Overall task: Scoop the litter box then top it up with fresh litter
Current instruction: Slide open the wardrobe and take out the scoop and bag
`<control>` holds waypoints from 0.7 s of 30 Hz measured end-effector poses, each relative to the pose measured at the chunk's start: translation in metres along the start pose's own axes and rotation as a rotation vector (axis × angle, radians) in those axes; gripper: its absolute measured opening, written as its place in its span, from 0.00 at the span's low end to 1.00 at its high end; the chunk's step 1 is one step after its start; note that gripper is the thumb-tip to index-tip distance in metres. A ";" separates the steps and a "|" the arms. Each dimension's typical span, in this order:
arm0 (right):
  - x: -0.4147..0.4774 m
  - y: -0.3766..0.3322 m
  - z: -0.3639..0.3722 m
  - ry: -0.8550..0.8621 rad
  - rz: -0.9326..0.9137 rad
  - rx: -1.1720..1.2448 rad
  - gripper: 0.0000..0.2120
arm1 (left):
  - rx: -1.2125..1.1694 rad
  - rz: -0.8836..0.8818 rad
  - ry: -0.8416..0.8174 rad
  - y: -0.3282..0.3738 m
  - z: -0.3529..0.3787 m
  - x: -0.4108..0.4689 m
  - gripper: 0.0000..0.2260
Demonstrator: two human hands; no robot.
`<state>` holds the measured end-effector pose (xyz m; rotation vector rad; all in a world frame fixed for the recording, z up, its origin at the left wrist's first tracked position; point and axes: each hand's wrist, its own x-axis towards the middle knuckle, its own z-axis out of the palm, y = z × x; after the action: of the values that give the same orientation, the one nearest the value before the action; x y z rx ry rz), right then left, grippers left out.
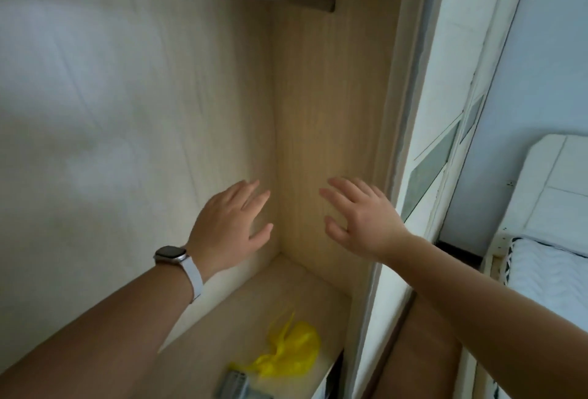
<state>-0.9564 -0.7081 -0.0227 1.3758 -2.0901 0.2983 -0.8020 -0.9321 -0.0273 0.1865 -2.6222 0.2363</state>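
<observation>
Both my hands are raised inside an open wooden wardrobe. My left hand (230, 223), with a watch on a white strap at the wrist, is spread with straight fingers and holds nothing. My right hand (359, 215) is also spread with straight fingers, empty, in front of the wardrobe's side panel. Below them on the wardrobe shelf (280, 296) lies a crumpled yellow plastic bag (289, 351). A grey slotted object (234, 384), possibly a litter scoop, lies at the bottom edge beside the bag. No litter box is in view.
A hanging rail (311, 0) crosses the top of the wardrobe. The wardrobe's side panel (334, 112) and door frame (413, 144) stand to the right. A white bed (547, 265) with a padded headboard is at the far right.
</observation>
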 end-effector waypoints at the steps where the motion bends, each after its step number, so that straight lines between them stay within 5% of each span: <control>1: -0.002 -0.006 0.008 -0.059 -0.008 0.005 0.24 | -0.008 -0.023 -0.018 -0.003 0.006 -0.012 0.26; 21: -0.058 -0.052 0.243 -0.702 -0.177 0.307 0.30 | -0.145 -0.522 -0.563 -0.012 0.192 -0.185 0.25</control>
<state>-0.9827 -0.8074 -0.2565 2.0608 -2.5166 0.0587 -0.7291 -0.9655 -0.2819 0.9921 -2.9880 -0.2197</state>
